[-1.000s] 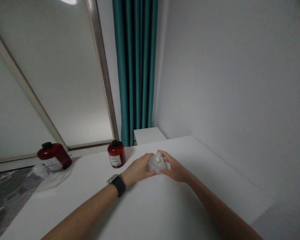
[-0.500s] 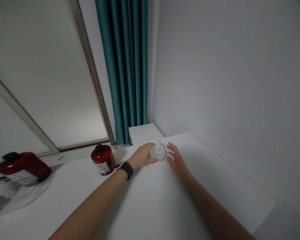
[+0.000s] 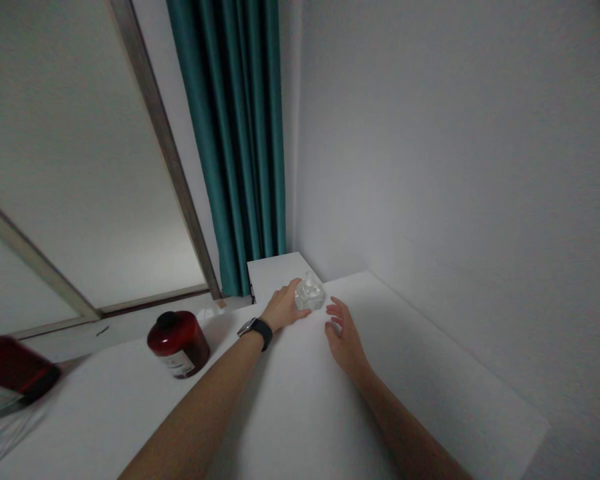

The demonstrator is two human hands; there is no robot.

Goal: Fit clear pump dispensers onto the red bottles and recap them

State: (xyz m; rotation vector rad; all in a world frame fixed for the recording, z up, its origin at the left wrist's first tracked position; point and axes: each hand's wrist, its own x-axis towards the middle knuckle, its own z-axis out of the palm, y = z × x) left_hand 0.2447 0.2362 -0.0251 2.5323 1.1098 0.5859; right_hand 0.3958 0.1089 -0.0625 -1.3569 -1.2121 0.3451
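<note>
Near the far edge of the white table [image 3: 300,400], a small clear glass jar [image 3: 311,294] with a knob-like top has pale contents that I cannot make out. My left hand [image 3: 283,308], with a dark watch [image 3: 256,328] on the wrist, holds the jar from its left side, thumb in front and fingers behind. To the jar's right, and apart from it, my right hand [image 3: 345,341] is bare, its fingers loosely bent and spread from the thumb.
A dark red bottle [image 3: 180,340] with a black cap stands left of my left forearm. Another red bottle [image 3: 17,370] and clear plastic [image 3: 5,437] are at the far left. Behind the table are a white cabinet [image 3: 275,272], a green curtain [image 3: 230,147] and a wall [image 3: 430,167] on the right.
The jar and my left hand have shifted slightly toward the table's far edge, and the jar looks a bit tilted. My right hand has drawn back a little. The view has turned, sliding the bottles left.
</note>
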